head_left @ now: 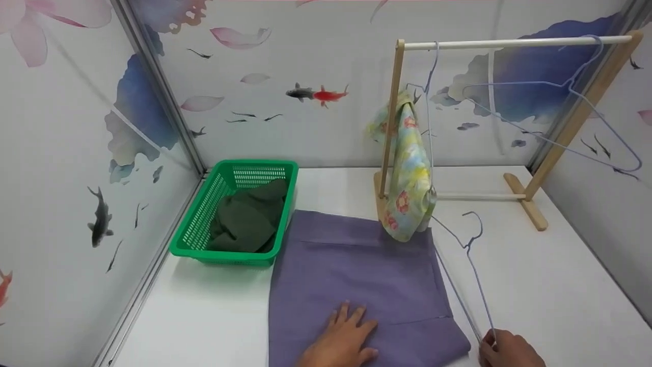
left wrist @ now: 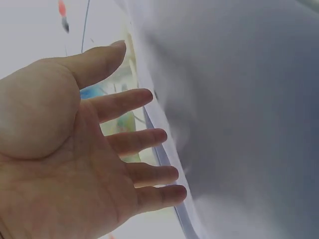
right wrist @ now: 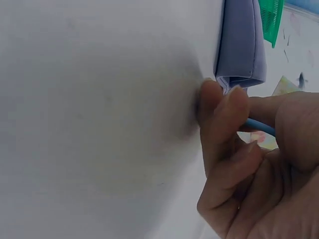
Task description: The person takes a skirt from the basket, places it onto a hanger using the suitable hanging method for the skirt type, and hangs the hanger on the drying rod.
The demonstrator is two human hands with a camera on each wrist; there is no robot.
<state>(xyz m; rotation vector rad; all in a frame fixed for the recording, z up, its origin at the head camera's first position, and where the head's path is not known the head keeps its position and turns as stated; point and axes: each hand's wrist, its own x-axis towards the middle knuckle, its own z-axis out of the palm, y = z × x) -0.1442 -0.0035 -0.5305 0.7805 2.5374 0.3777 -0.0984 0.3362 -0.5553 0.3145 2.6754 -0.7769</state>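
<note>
A folded purple cloth (head_left: 356,275) lies flat on the white table. My left hand (head_left: 341,334) rests on its near part with the fingers spread; the left wrist view shows the same hand (left wrist: 94,134) with straight fingers. At the cloth's right edge, my right hand (head_left: 509,349) holds the end of a light-blue wire hanger (head_left: 473,265), whose hook points away from me. In the right wrist view, the curled fingers of that hand (right wrist: 234,144) pinch the blue wire (right wrist: 261,126).
A green basket (head_left: 229,257) with a dark green cloth (head_left: 249,216) stands left. Behind, a wooden rack (head_left: 580,120) carries a floral cloth (head_left: 410,168) on one hanger and a bare blue hanger (head_left: 550,142). Patterned walls (head_left: 244,127) enclose the table.
</note>
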